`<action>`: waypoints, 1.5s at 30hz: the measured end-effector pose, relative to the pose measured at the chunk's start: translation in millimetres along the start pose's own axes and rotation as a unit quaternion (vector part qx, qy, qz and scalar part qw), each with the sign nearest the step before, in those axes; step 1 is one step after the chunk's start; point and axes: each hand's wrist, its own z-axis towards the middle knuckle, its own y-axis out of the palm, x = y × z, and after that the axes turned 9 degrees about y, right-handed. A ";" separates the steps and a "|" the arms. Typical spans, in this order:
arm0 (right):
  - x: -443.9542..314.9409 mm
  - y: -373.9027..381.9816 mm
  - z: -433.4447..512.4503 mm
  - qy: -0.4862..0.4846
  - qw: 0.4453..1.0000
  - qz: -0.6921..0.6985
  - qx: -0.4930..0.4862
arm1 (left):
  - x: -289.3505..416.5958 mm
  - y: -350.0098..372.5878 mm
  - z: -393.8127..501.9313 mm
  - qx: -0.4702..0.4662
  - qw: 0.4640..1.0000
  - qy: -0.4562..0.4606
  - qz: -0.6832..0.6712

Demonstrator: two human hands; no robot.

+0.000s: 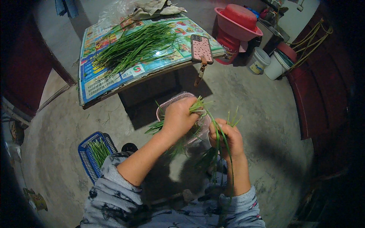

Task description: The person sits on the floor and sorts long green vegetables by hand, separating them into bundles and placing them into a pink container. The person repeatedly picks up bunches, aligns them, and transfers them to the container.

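My left hand (pixel 181 114) is closed around a bunch of garlic chives (pixel 197 105), its pale cut ends sticking out past the thumb and green leaves showing below the fist. To its right, my right hand (pixel 227 138) grips several chive stalks (pixel 233 119), with long green leaves hanging down over the wrist. Under and between both hands is a pink-rimmed plastic bin (pixel 158 112) with bits of green in it, partly hidden by my left hand and forearm.
A table (pixel 134 81) ahead bears a large pile of chives (pixel 139 45), a phone (pixel 201 48), a plastic bag and a cloth. A blue basket (pixel 82 151) with chives stands on the floor at the left. Buckets (pixel 258 61) and pink basins (pixel 238 25) are at the back right.
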 end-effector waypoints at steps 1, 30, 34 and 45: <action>-0.1 -1.9 -0.2 0.002 1.000 0.005 -0.014 | -1.8 0.4 0.7 -0.003 1.000 -0.009 0.004; 3.5 11.9 8.2 -0.168 0.952 -0.166 0.196 | 7.6 -1.3 -5.3 -0.123 0.878 -0.240 -0.395; 8.4 7.2 13.0 -0.188 0.928 -0.231 0.225 | 10.7 -4.4 -6.4 -0.124 0.865 -0.251 -0.417; 11.4 -5.6 37.2 -0.167 0.887 -0.313 0.297 | -1.7 -28.2 -7.2 -0.102 0.787 -0.283 -0.538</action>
